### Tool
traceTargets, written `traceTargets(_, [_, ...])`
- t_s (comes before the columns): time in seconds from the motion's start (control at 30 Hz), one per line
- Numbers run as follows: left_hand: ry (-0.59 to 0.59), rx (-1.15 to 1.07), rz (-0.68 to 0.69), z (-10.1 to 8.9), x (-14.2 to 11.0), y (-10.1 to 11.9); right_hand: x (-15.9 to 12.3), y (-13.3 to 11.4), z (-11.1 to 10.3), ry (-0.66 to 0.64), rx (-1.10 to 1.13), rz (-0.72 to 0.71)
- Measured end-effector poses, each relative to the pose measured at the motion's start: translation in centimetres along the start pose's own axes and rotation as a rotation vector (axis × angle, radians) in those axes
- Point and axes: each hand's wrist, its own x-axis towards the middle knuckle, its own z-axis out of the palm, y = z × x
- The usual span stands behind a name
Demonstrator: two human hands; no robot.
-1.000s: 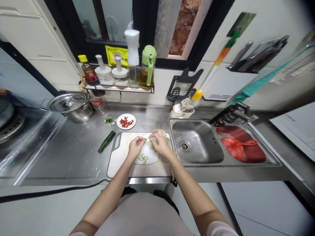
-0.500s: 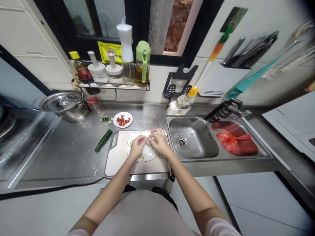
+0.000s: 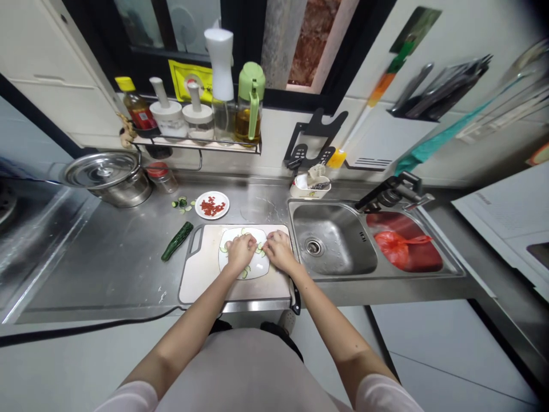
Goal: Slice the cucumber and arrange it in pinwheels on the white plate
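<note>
A white squarish plate (image 3: 257,268) with thin green-edged cucumber slices (image 3: 245,272) near its rim lies on a pale cutting board (image 3: 201,283). My left hand (image 3: 241,252) is over the plate, its fingers curled together in a pinch; whatever they hold is hidden. At the plate's right edge, my right hand (image 3: 279,252) has its thumb and fingertips closed on a cucumber slice (image 3: 260,250). Along the board's right edge lies a knife (image 3: 295,300), its black handle toward me. Left of the board rests a dark green cucumber piece (image 3: 176,241).
Behind the board stand a small plate of red pieces (image 3: 213,205) and some cucumber scraps (image 3: 183,203). A lidded steel pot (image 3: 124,186) and a red-capped jar (image 3: 163,178) are at back left. The sink (image 3: 338,246) adjoins on the right; a condiment rack (image 3: 197,143) hangs above.
My hands have moved slightly apart; the left has turned with its back upward, and the right has come down at the plate's right edge. The view has shifted a little.
</note>
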Motion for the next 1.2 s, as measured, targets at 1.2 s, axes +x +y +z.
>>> traceTargets(1.2, [-0.079,0.111,-0.008,2.4,1.3,0.3,0.7,0.5,0.6,0.011,-0.009,0.021])
